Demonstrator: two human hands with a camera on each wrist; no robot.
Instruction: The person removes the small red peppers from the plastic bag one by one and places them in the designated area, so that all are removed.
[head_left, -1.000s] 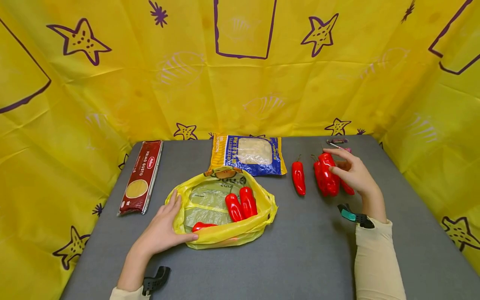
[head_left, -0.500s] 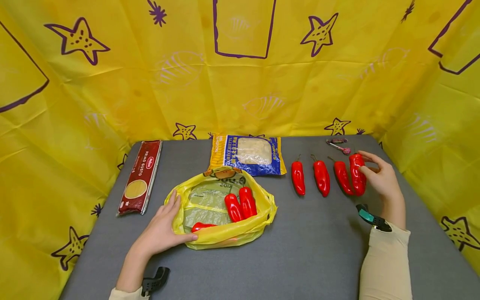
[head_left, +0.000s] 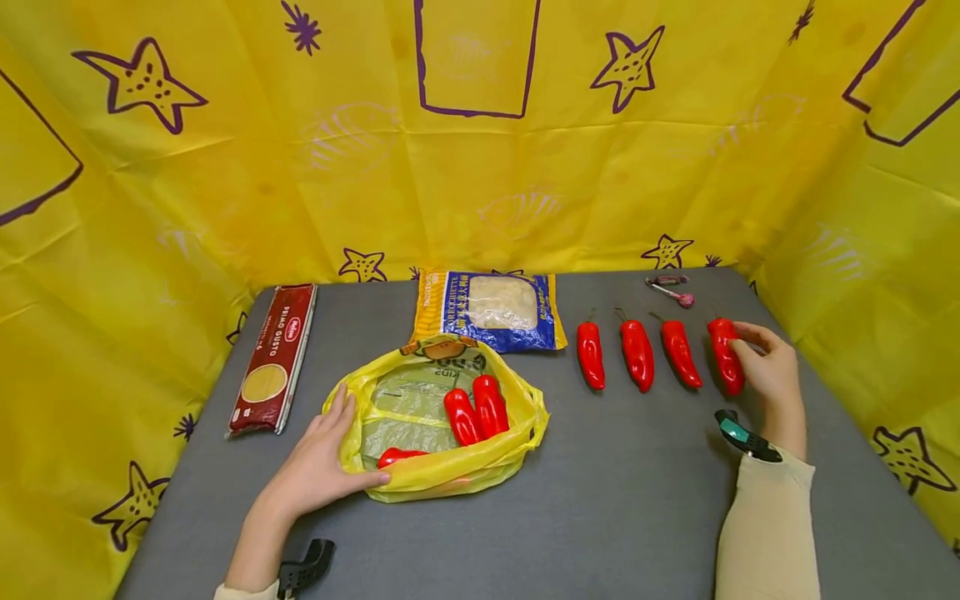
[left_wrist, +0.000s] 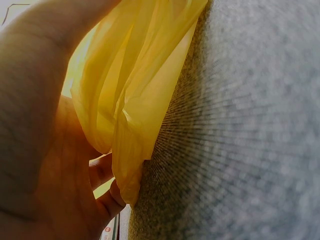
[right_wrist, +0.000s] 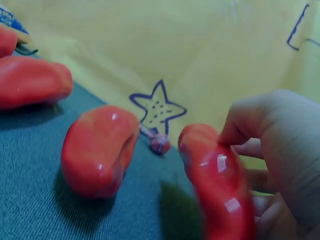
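Room: yellow cloth closes in the far, left and right sides, creased in places, with dark purple outlines of starfish and pale fish bones.
Tabletop: matte grey, with a fine woven grain in your wrist views; its far edge runs along the foot of the cloth.
Your right hand: at the right of the table, thumb and fingers pinching the rightmost red pepper; you cannot tell whether that pepper touches the table.
Pepper row: three more red peppers lie left of the held one, a, b and c, gaps between them, stems pointing far.
Your left hand: spread against the yellow plastic bag, thumb on its near rim, fingers along its left side.
Bag: left of the table's middle, mouth gaping upward; inside, two red peppers lean side by side at the right, and another is partly hidden behind the near rim.
Far middle: a blue and yellow pasta packet lies just beyond the bag.
Far left: a long dark red spaghetti packet lies slanted, near the table's left edge.
Far right: a lollipop and a small wrapped sweet lie beyond the peppers.
Your sleeves: pale beige, the right one showing far more than the left.
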